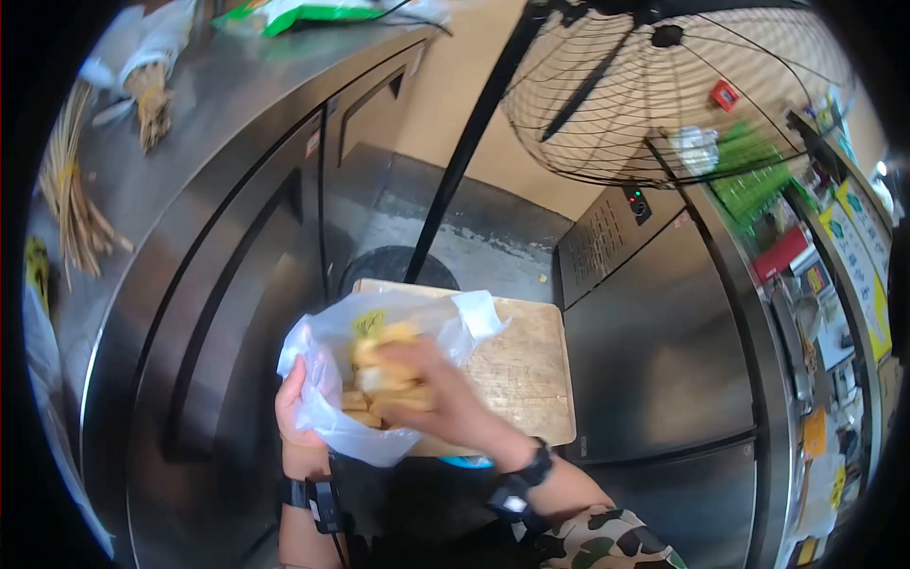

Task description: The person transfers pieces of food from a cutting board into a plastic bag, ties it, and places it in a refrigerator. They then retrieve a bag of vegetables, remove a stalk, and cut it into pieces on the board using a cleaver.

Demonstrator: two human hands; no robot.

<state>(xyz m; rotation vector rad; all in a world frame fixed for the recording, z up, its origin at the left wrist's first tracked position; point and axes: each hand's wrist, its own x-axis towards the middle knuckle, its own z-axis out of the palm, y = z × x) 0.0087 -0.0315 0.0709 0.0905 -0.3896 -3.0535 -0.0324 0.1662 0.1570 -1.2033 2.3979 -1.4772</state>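
Over the worn wooden cutting board (pixel 526 365), bag work at six o'clock.
Left hand (pixel 296 410) fingers clamp the clear plastic bag (pixel 332 341) mouth open; right hand (pixel 445 398) fingers close around yellow food pieces (pixel 379 379) inside.

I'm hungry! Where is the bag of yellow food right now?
In the head view, the plastic bag sits low and centre, held by the left hand, with the right hand reaching inside, above the wooden board.

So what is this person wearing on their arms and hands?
Both hands are bare. The left hand has a black strap around the wrist with a small black box and a thin cable. The right hand has a black wristband with a pale-faced device; above it is a camouflage sleeve.
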